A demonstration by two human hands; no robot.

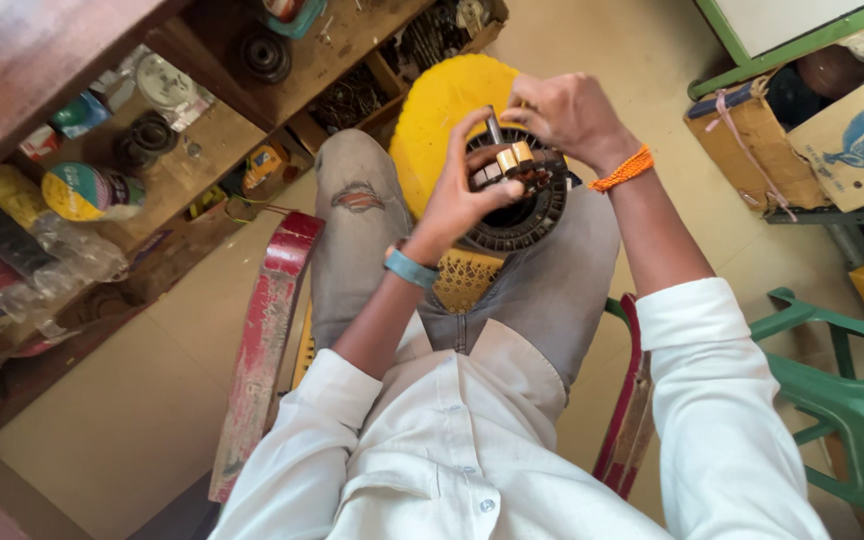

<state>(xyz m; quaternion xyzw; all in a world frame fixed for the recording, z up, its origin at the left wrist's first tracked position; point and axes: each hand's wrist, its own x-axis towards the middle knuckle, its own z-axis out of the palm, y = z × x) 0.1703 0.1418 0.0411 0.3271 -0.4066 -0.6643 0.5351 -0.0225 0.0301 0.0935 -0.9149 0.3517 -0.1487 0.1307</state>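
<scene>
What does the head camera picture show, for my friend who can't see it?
A seated person's left hand and right hand work on a round black motor part on their lap, over a yellow stool. A cluttered wooden shelf stands alongside.

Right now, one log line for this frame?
left hand: grips dark round stator on lap | right hand: pinching at its top | metal rod upright between hands | yellow stool under it

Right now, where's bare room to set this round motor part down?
Bare floor lies between the wooden shelf and the red plank, more beyond the yellow stool. The shelf is crowded; both hands, left hand and right hand, hold the round black part.
</scene>
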